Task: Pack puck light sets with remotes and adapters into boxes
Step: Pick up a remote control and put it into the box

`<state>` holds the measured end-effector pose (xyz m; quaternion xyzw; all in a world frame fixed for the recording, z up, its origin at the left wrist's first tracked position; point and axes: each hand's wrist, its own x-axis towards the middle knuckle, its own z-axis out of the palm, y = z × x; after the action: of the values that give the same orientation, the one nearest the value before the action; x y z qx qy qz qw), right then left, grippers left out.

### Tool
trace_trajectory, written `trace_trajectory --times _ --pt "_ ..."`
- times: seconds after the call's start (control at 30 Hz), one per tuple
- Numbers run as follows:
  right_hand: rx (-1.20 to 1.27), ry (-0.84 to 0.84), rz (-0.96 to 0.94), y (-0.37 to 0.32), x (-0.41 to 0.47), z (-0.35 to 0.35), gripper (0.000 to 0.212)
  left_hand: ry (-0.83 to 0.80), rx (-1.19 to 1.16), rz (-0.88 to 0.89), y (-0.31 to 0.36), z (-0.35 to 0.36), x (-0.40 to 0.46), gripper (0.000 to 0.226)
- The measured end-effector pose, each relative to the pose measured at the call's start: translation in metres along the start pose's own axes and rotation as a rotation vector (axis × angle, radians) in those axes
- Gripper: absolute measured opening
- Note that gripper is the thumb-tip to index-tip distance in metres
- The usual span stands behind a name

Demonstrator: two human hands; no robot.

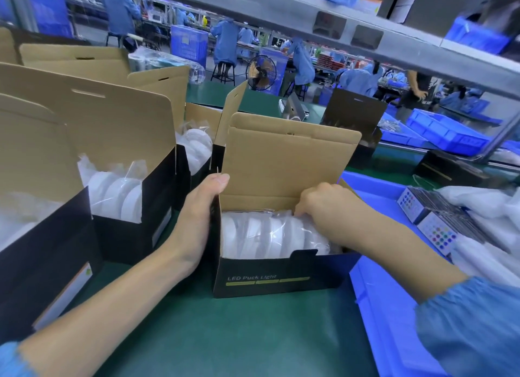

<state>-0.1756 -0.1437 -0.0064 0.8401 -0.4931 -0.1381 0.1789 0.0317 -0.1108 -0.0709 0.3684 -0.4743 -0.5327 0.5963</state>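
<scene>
The open black box is being steadied by the left hand, laid flat against its side wall with the thumb at the rim. Bagged white puck lights are being pressed down inside it under the right hand, whose curled fingers are buried among them; whether anything is being gripped cannot be told.

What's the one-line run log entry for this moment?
left hand steadies black cardboard box | right hand inside, on bagged white puck lights
</scene>
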Motion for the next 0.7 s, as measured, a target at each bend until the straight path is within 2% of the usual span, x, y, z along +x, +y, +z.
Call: trace_trajectory --times 0.07,0.1,0.2,0.23,0.27,0.3,0.33,0.4,0.43,0.47,0.57,0.7 --pt "0.248 -0.023 0.003 0.011 -0.006 -0.01 0.038 -0.003 -0.005 -0.009 0.0 0.001 -0.001 0.049" --pt "0.375 0.079 -0.023 0.017 -0.013 -0.016 0.032 -0.004 -0.012 -0.014 0.0 0.001 0.0 0.049" --pt "0.728 0.676 -0.023 0.039 -0.055 -0.026 0.017 0.013 -0.021 -0.025 0.0 0.002 -0.001 0.053" --pt "0.774 0.791 0.046 0.049 -0.073 -0.022 0.014 0.016 -0.022 -0.028 0.0 0.002 -0.001 0.054" --pt "0.767 0.809 0.143 0.06 -0.09 -0.014 0.013 0.02 -0.028 -0.031 0.0 0.002 -0.001 0.055" --pt "0.716 0.698 0.269 0.073 -0.105 -0.001 0.016 0.023 -0.037 -0.035 0.0 0.003 -0.001 0.055" --pt "0.629 0.446 0.413 0.086 -0.118 0.015 0.027 0.025 -0.046 -0.036 0.001 0.003 -0.001 0.054" --pt "0.392 -0.201 0.63 0.101 -0.139 0.052 0.064 0.021 -0.054 -0.033 0.001 0.005 -0.002 0.05" --pt "0.3 -0.39 0.661 0.103 -0.147 0.068 0.073 0.023 -0.057 -0.029 0.001 0.006 -0.002 0.049" --pt "0.224 -0.446 0.658 0.105 -0.154 0.08 0.072 0.027 -0.062 -0.027 0.001 0.007 -0.002 0.048" --pt "0.11 -0.288 0.654 0.109 -0.158 0.097 0.054 0.023 -0.071 -0.03 0.001 0.008 -0.002 0.047" --pt "-0.129 -0.225 0.626 0.104 -0.143 0.095 0.039 0.003 -0.025 -0.026 0.003 0.005 -0.001 0.05"
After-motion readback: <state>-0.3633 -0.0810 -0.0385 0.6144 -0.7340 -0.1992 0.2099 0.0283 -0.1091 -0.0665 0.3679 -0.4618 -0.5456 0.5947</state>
